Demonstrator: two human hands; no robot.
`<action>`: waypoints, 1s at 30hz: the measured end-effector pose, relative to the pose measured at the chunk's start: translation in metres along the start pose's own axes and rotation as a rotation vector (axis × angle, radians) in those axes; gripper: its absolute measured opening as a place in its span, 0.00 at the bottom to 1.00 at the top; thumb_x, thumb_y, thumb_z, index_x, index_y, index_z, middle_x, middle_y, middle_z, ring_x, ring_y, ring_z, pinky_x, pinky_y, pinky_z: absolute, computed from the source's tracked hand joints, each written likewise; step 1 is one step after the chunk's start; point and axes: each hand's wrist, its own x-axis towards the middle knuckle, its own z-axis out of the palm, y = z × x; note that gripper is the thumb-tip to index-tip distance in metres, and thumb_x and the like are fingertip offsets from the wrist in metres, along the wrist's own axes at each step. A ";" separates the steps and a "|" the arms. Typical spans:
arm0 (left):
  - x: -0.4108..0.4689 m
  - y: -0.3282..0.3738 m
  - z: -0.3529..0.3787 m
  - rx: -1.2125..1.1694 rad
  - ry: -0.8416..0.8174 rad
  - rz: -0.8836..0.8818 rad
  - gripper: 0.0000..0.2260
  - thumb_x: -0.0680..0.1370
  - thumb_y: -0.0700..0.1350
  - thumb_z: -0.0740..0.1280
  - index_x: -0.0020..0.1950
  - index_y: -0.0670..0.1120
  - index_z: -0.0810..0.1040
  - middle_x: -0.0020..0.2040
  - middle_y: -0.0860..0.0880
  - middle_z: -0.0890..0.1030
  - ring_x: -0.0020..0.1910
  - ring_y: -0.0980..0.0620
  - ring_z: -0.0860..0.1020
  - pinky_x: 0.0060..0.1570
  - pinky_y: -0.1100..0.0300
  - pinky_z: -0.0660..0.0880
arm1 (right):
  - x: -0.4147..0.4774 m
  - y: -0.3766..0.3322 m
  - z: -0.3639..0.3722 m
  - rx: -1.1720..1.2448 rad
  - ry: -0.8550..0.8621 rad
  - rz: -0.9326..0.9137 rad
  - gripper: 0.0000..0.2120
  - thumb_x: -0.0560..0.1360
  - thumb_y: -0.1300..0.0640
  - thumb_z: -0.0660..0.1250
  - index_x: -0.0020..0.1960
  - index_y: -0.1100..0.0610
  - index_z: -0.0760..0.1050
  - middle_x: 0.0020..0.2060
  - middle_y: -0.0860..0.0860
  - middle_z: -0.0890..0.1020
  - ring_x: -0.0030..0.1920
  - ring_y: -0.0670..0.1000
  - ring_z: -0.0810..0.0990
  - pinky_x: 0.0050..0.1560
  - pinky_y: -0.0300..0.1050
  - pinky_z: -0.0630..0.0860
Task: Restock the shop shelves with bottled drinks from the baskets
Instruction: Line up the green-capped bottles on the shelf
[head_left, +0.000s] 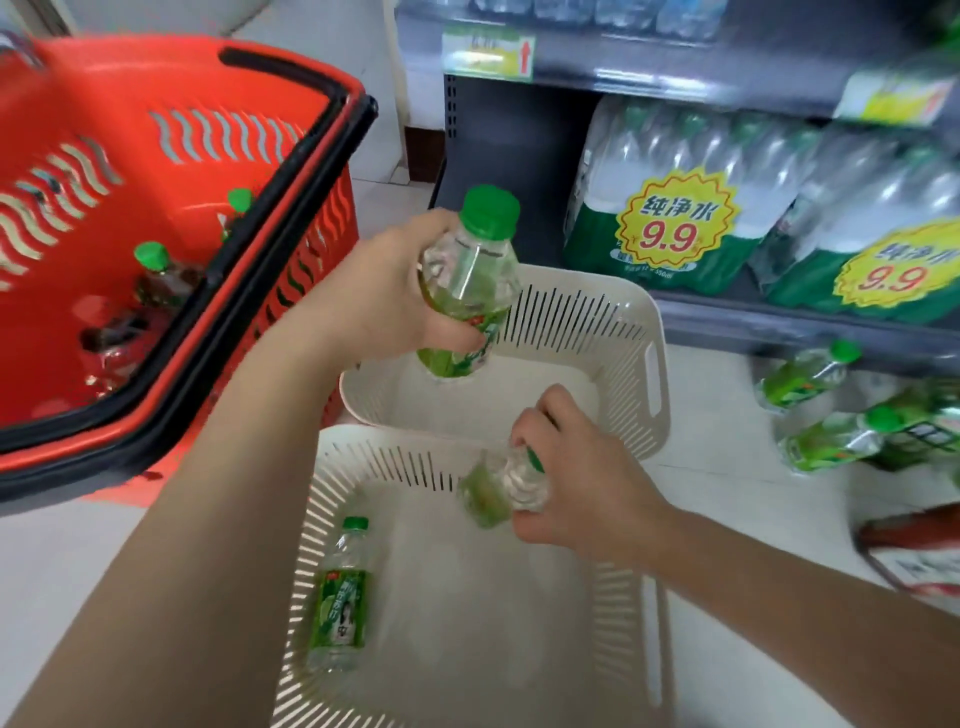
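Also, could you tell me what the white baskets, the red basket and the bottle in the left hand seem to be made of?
Near white basket and far white basket: likely matte moulded plastic, given the slotted walls. Red basket: seemingly glossy plastic with wavy slots and a black rim. Bottle in the left hand: clear plastic showing the green drink, with an opaque green cap.

Bare forearms, left hand, right hand.
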 end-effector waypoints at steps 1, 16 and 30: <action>0.003 0.002 0.001 0.005 0.053 -0.016 0.30 0.59 0.45 0.81 0.57 0.54 0.73 0.48 0.54 0.81 0.47 0.54 0.80 0.52 0.54 0.77 | 0.003 0.001 -0.013 0.040 0.011 0.030 0.27 0.59 0.48 0.76 0.50 0.49 0.64 0.47 0.45 0.61 0.36 0.43 0.67 0.32 0.40 0.66; -0.022 0.133 -0.086 0.215 0.122 -0.306 0.29 0.60 0.51 0.76 0.58 0.57 0.70 0.51 0.53 0.77 0.51 0.49 0.76 0.48 0.51 0.75 | -0.009 -0.060 -0.198 0.207 0.086 0.227 0.29 0.56 0.47 0.78 0.47 0.49 0.64 0.47 0.44 0.63 0.39 0.48 0.72 0.36 0.44 0.71; -0.014 0.383 -0.279 0.209 0.151 -0.288 0.28 0.59 0.52 0.76 0.58 0.54 0.73 0.48 0.53 0.79 0.48 0.49 0.78 0.45 0.55 0.73 | -0.058 -0.160 -0.505 0.341 0.294 0.401 0.27 0.57 0.56 0.79 0.50 0.50 0.69 0.48 0.46 0.65 0.43 0.47 0.70 0.36 0.38 0.64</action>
